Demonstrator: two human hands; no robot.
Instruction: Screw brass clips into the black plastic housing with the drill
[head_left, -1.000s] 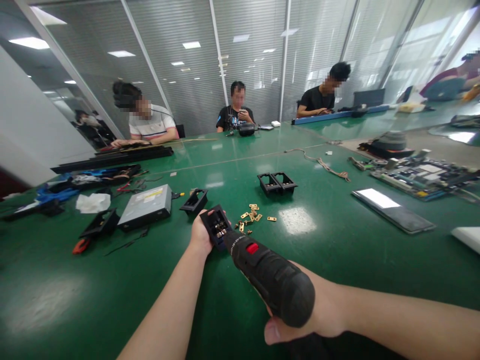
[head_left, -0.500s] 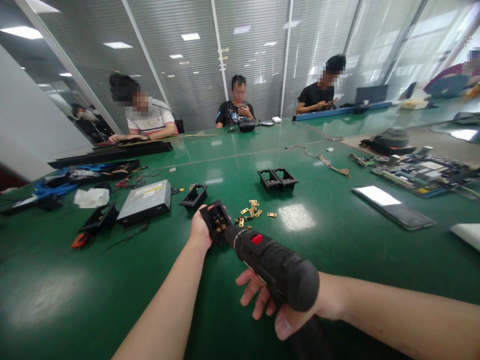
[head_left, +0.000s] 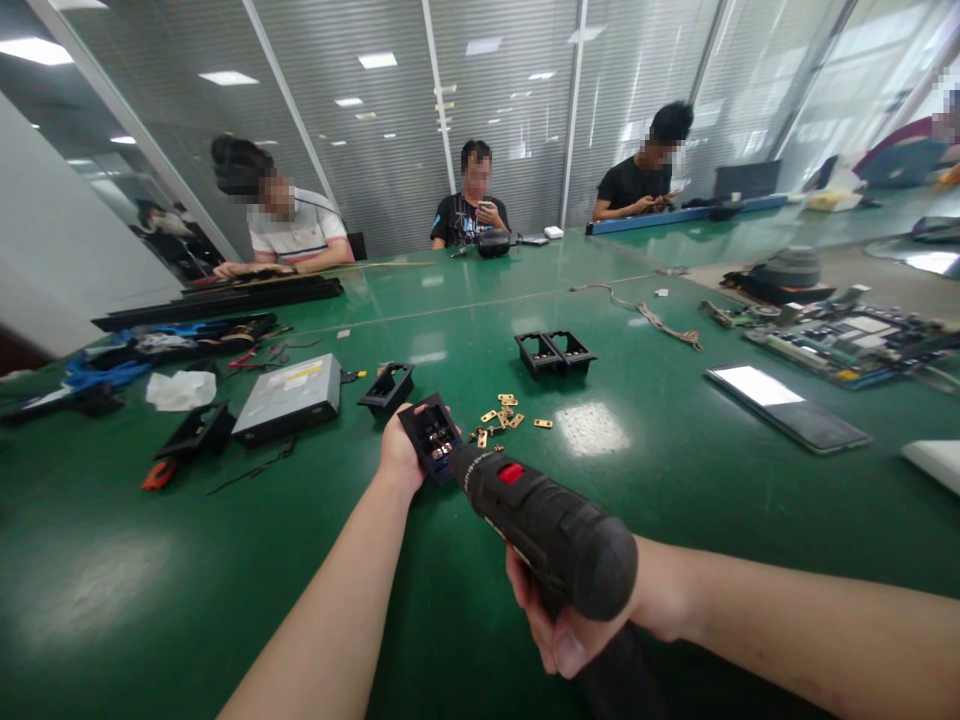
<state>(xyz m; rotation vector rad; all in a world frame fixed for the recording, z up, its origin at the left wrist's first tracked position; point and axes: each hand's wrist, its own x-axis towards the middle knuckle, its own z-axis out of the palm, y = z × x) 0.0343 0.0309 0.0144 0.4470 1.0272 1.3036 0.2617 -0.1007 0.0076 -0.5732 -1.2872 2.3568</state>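
My left hand (head_left: 401,452) is closed round a black plastic socket housing (head_left: 429,425), tilted so that its inside faces me; brass pieces show in it. In my right hand (head_left: 559,620) is a black cordless drill (head_left: 544,520) with a red switch on top, my fingers wrapped round its handle. The drill's front end is at the housing's lower right side; its tip is hidden. Just beyond lie several small brass plates (head_left: 516,421) and screws on the green table (head_left: 645,620). Another black housing (head_left: 387,388) stands left of my left hand.
Two joined black housings (head_left: 555,352) stand farther back. To the left are a silver disc drive (head_left: 289,398), another black housing (head_left: 196,432) and white tissue (head_left: 181,390). A phone (head_left: 784,408) and circuit boards (head_left: 855,335) lie right. Several people sit across the table.
The fingers of my right hand were spread off the drill handle and are now wrapped round it. The drill and the held housing have hardly moved. A light now shines inside the housing.
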